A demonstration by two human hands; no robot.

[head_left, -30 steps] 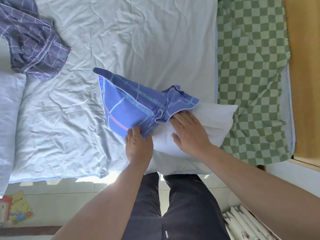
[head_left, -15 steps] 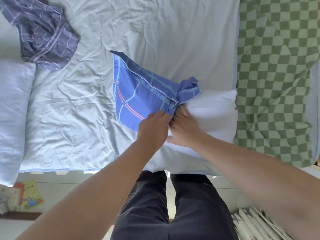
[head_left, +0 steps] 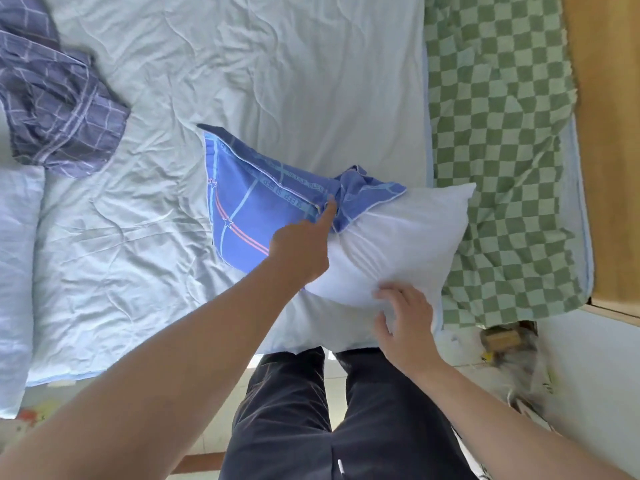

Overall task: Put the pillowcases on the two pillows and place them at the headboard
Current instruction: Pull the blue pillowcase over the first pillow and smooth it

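Seen from the head camera, a person stands at the edge of a bed (head_left: 277,64) covered in a pale, wrinkled sheet, working a blue pillowcase (head_left: 256,202) onto a white pillow (head_left: 398,237). The pillow lies near the bed's front edge, its left end inside the case, its right half bare and resting partly on a green checked blanket (head_left: 495,133). The case's open end is bunched across the pillow's middle.

The left hand (head_left: 301,251) reaches over the pillow, forefinger extended to the bunched hem; the other fingers are hidden beneath the hand, so whether they hold cloth cannot be told. The right hand (head_left: 405,323) lies on the pillow's near right corner, fingers spread and bent into the white fabric, pressing it rather than closing round it.

A second pillowcase (head_left: 59,109), dark purple plaid, lies crumpled at the far left, well apart. Just below it, a second white pillow (head_left: 17,271) runs along the left edge. A wooden panel (head_left: 609,150) borders the bed on the right. Dark trousers (head_left: 346,427) fill the foreground; blurred clutter (head_left: 509,344) lies on the floor at right.
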